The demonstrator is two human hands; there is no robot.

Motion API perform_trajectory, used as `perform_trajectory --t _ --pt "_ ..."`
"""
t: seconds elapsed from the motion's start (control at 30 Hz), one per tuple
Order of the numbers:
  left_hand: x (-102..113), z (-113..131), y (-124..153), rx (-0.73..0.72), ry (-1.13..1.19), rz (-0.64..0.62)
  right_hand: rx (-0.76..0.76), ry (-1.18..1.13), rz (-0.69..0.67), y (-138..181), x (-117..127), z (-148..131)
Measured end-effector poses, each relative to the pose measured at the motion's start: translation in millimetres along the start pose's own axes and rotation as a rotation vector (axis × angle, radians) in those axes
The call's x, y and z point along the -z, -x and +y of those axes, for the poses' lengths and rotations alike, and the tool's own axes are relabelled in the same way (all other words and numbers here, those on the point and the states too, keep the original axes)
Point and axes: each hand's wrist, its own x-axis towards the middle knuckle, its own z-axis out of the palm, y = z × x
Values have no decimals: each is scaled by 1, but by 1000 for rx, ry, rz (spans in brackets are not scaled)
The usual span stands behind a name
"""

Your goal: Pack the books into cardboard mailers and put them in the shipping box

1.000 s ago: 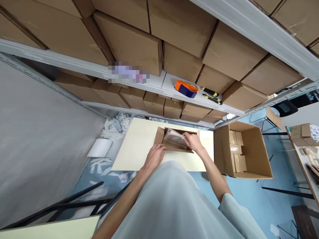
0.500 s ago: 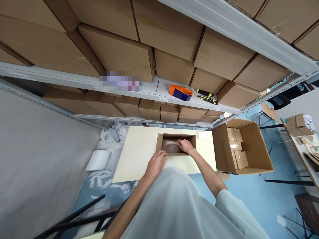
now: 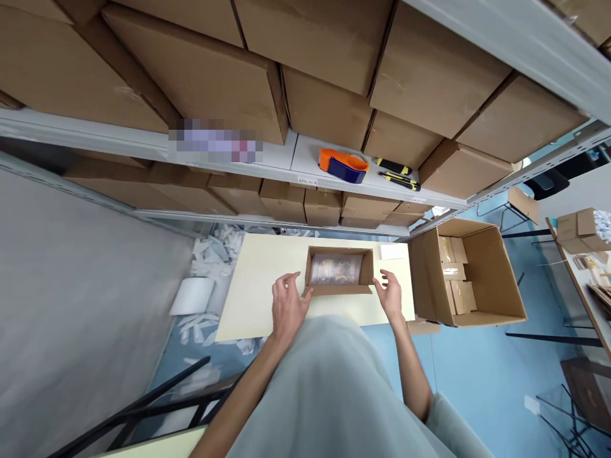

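In front of me a small cardboard box (image 3: 338,289) stands with its top open on a pale yellow tabletop (image 3: 260,273). Inside lies a flat, clear-wrapped package (image 3: 335,270) with a blurred colourful print. My left hand (image 3: 289,299) is at the box's left front corner, fingers apart, the thumb close to its edge; whether it touches I cannot tell. On the other side, my right hand (image 3: 389,294) is beside the right end with fingers spread and nothing in them. A white paper slip (image 3: 391,252) lies behind the right hand.
A large open carton (image 3: 432,280) holding several small boxes stands right of the table. Above, a shelf (image 3: 305,156) carries stacked cartons, an orange and blue tape dispenser (image 3: 344,165) and two yellow-black cutters (image 3: 398,175). Paper scraps (image 3: 210,254) and a white roll (image 3: 193,296) are at left.
My right hand has come out of the box and moved right, leaving the package inside. My left hand has shifted slightly left and opened. The package's print now shows.
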Motion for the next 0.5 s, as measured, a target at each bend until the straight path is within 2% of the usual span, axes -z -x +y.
perform_trajectory --t 0.07,0.17,0.4,0.5 --pt "-2 -2 -1 -36 36 -15 9 -91 -72 5 -6 -1" --pt "-8 -5 -3 -99 103 -138 68 -139 -172 5 -15 -6" --pt "-24 -14 -11 -130 122 -452 257 107 -513 -6 -27 -4" --pt "-28 -23 -19 -118 124 -545 251 165 -541 -11 -31 5"
